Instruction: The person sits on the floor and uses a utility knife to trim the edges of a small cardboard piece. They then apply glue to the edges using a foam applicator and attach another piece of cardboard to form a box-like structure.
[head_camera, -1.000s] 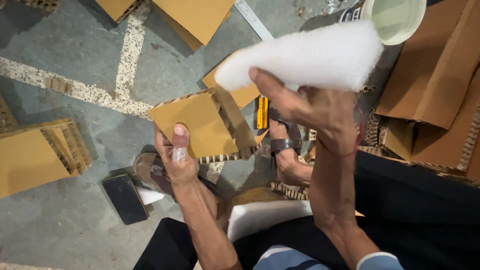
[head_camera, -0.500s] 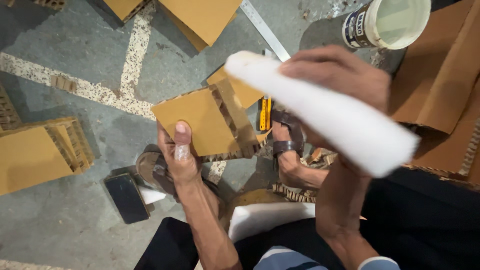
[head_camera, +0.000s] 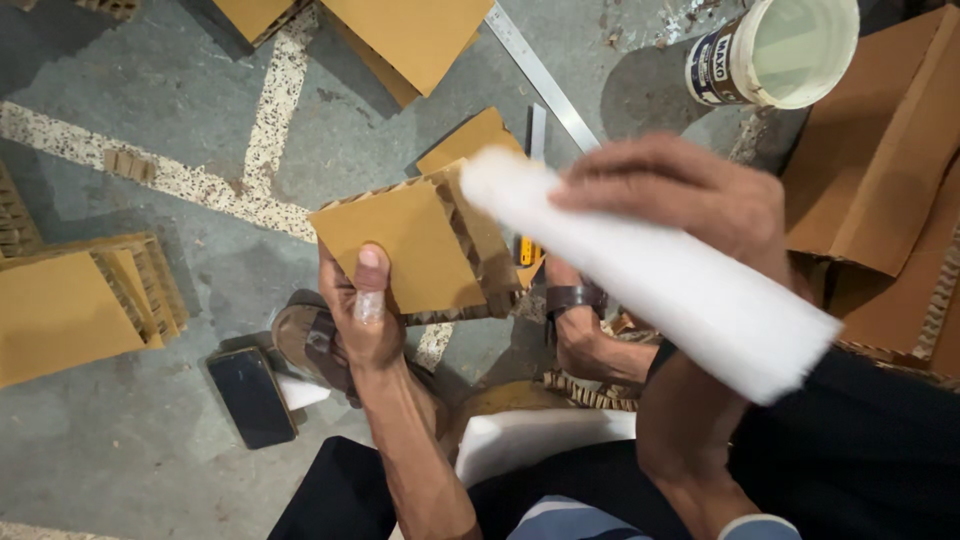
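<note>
We see both forearms bare, no sleeves to wrist. Left hand (head_camera: 362, 318): bare, no ring or watch visible; thumbnail short, pale smear on thumb. Right hand (head_camera: 690, 195): bare, no jewellery visible. Dark, near-black trousers (head_camera: 850, 450) over both legs. Light blue-and-white striped shirt hem (head_camera: 570, 520) at near edge. Brown strapped sandals: left sandal (head_camera: 305, 345) partly hidden behind left hand, right sandal (head_camera: 572, 298) with dark strap across foot.
</note>
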